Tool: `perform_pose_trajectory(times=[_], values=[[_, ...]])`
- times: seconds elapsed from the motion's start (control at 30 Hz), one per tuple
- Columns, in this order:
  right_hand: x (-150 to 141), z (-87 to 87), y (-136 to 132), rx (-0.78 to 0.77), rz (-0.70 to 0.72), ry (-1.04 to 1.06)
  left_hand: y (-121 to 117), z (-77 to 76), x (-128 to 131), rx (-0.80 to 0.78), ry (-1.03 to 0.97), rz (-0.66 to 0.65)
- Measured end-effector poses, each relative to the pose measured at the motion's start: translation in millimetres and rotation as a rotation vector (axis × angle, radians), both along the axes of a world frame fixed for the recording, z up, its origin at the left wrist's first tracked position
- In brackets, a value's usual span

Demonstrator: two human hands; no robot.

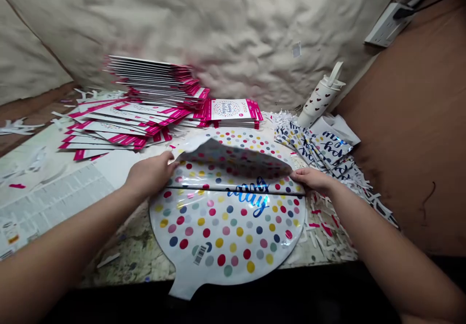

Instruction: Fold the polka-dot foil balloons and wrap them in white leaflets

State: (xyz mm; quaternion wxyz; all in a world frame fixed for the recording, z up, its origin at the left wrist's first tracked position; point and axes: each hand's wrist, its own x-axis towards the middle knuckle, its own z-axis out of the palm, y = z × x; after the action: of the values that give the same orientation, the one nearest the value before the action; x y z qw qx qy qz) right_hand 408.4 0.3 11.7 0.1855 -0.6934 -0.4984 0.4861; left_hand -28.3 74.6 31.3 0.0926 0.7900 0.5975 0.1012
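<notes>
One dotted balloon (229,229) laid on table (133,248), pinched by left hand (152,174) at one side, right hand (313,178) at other. One bottle (320,101) seen behind. Pink-edged cards (125,122) piled, too many to count.

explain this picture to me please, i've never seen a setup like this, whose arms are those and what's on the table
There is no machine here, just a person's two bare hands. The single picture comes from a camera worn on the head, looking forward and down, so the arms reach in from the bottom corners.

The left hand and right hand pinch opposite sides of a flat, dotted balloon, partly folded over, its tail sticking out past the front edge of the table.

Behind it are piles of pink and white packets. To the right lie folded dotted pieces and paper strips, with a bottle with hearts behind them.
</notes>
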Motion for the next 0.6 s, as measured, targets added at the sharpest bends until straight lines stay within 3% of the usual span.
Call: perform_pose_trajectory(times=[0.1, 0.2, 0.33, 0.43, 0.5, 0.6], values=[[-4, 0.8, 18, 0.015, -0.023, -0.100, -25, -10.2, 24, 0.110, 0.088, -0.161], [-7, 2.1, 34, 0.068, -0.062, -0.242, -54, -27.7, 36, 0.014, 0.221, -0.341], [-22, 10.7, 58, 0.160, -0.182, -0.503, -68, -38.5, 35, -0.077, 0.266, -0.229], [-71, 16.5, 58, 0.418, -0.222, -0.787, -66, -35.7, 33, -0.089, 0.254, -0.147], [-123, 13.7, 46, 0.616, -0.019, -0.880, -65, -34.0, 35, -0.090, 0.253, -0.130], [-191, -0.8, 18, 0.650, 0.557, -0.654, -65, -34.8, 37, -0.080, 0.265, -0.125]])
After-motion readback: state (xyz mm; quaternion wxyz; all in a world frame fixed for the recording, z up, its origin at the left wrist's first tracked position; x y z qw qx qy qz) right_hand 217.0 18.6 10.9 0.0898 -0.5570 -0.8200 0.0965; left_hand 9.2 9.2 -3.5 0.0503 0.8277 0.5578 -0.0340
